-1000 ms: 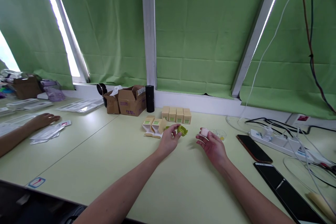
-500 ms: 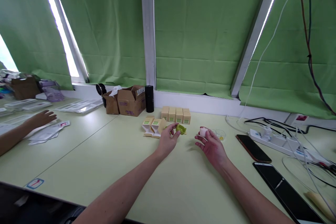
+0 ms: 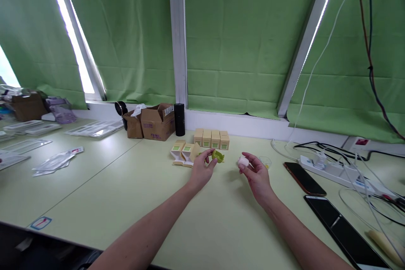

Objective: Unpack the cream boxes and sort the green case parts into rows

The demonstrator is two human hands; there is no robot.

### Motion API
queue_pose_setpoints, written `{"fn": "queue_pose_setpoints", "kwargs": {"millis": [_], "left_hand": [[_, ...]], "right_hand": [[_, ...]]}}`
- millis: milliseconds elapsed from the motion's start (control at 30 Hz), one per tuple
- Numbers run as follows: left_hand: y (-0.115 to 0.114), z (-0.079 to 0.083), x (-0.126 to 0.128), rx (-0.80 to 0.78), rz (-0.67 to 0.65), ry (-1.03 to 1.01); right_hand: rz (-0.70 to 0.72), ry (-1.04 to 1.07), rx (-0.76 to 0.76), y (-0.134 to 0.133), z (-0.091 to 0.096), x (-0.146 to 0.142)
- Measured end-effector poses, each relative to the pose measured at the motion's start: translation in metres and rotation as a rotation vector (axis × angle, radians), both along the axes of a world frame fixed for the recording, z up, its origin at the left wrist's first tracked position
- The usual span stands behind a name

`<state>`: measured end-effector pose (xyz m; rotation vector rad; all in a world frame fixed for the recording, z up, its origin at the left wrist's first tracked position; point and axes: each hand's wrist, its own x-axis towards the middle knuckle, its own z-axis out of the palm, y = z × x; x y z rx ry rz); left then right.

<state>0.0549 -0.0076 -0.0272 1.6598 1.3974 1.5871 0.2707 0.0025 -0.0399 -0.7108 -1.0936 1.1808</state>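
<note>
My left hand (image 3: 202,169) pinches a small olive-green cup-like piece (image 3: 218,156) with its opening showing. In my right hand (image 3: 257,177) a small white rounded piece (image 3: 243,161) sits between thumb and fingers; its exact kind is too small to make out. The two pieces are apart, both held above the table. Just left of my left hand stand opened small cardboard boxes (image 3: 187,150) with green labels, partly hidden by that hand. Behind them is a row of several closed small boxes (image 3: 215,139). Beside my right fingers lies a clear shallow dish (image 3: 265,162) with something yellow in it.
A black phone (image 3: 304,178), a larger black tablet-like device (image 3: 341,228) and a power strip (image 3: 335,168) with tangled cables occupy the right. Farther back stand brown cartons (image 3: 156,122) and a black cylinder (image 3: 179,119). Plastic packets (image 3: 58,161) and clear trays (image 3: 98,128) lie left.
The white piece has turned in my right hand, whose fingers have shifted around it. My left hand stays put with the green piece. Another person's hand at the left has left the view.
</note>
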Motion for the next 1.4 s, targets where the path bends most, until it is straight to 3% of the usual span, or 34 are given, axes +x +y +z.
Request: {"fn": "queue_pose_setpoints", "kwargs": {"millis": [167,300,400,500,700,967,1400], "left_hand": [[0.000,-0.001,-0.001,0.007,0.019,0.004],[0.001,-0.003,-0.002,0.015,0.017,-0.006],[0.001,-0.003,-0.002,0.019,0.027,-0.009],[0.000,-0.002,-0.001,0.019,0.038,0.005],[0.000,-0.002,-0.001,0.022,0.049,0.002],[0.000,-0.005,-0.002,0.032,0.045,0.009],[-0.002,-0.002,-0.001,0.027,0.065,0.022]], "right_hand": [[-0.112,-0.022,0.039,0.011,-0.001,0.004],[-0.192,-0.022,0.069,0.025,0.012,0.012],[-0.196,-0.134,0.141,0.040,0.022,0.017],[-0.170,-0.355,0.267,0.053,0.026,0.016],[-0.225,-1.101,0.585,0.071,0.017,-0.004],[-0.222,-1.360,0.589,0.075,-0.004,-0.008],[-0.262,-1.503,0.526,0.068,-0.010,0.007]]}}
